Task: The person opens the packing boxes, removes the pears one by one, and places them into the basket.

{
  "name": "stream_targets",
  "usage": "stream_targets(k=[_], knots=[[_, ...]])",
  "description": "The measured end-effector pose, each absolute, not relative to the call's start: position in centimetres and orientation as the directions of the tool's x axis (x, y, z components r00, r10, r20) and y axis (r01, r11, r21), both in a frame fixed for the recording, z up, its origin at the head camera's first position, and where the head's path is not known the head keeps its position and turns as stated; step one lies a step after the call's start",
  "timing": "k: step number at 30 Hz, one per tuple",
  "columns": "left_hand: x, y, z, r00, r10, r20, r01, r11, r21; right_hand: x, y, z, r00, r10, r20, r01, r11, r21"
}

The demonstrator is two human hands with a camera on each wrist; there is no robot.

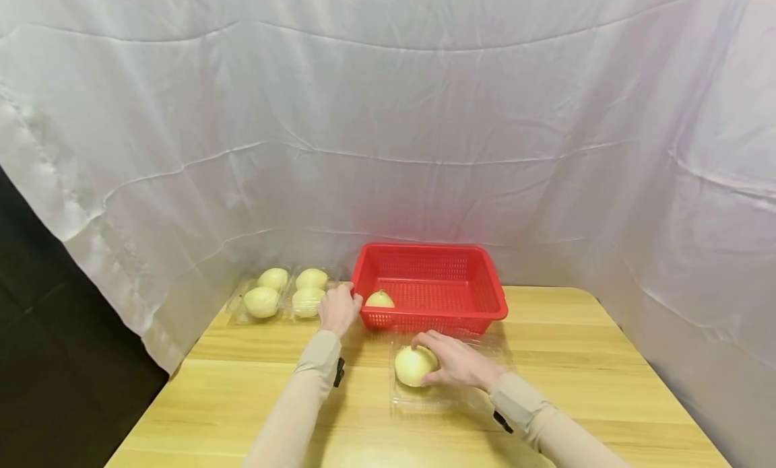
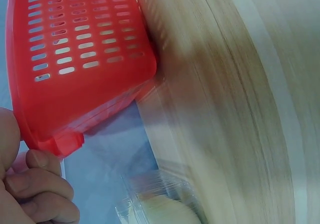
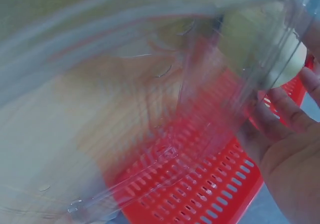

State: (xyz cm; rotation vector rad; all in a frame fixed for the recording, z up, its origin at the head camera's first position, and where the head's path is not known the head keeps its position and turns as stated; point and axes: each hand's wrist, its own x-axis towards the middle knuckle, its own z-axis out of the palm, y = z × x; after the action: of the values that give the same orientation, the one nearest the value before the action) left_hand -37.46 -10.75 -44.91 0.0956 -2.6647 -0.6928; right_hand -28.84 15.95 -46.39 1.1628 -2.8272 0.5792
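Observation:
My left hand point(image 1: 337, 312) pinches the left rim of a red plastic basket point(image 1: 442, 315), thumb on one side and curled fingers by the corner lip in the left wrist view. One pale yellow pear point(image 1: 380, 299) sits inside the basket at its near left. In front of the basket, my right hand point(image 1: 459, 361) grips another pear point(image 1: 412, 368), fingers over the top and thumb low at its side. That pear is at the left part of a clear plastic clamshell box point(image 1: 424, 405). The box's clear wall point(image 3: 150, 79) blurs much of the right wrist view.
Clear boxes with several pears point(image 1: 262, 302) stand at the back left, beside the basket. A wooden table point(image 1: 564, 360) carries everything. Grey-white cloth point(image 1: 424, 118) hangs close behind the basket and along both sides.

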Motion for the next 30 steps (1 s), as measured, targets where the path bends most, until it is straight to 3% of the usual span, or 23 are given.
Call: stream_targets(k=[20, 30], knots=[[-37.5, -10.8, -45.0, -0.921, -0.157, 0.356, 0.029, 0.885, 0.465, -29.2, 14.1, -46.2, -0.694, -0.72, 0.015, -0.698, 0.666, -0.265], [-37.3, -10.7, -44.9, -0.916, -0.151, 0.372, 0.037, 0.891, 0.453, -29.3, 13.7, -45.9, -0.689, -0.724, 0.042, -0.711, 0.663, -0.235]])
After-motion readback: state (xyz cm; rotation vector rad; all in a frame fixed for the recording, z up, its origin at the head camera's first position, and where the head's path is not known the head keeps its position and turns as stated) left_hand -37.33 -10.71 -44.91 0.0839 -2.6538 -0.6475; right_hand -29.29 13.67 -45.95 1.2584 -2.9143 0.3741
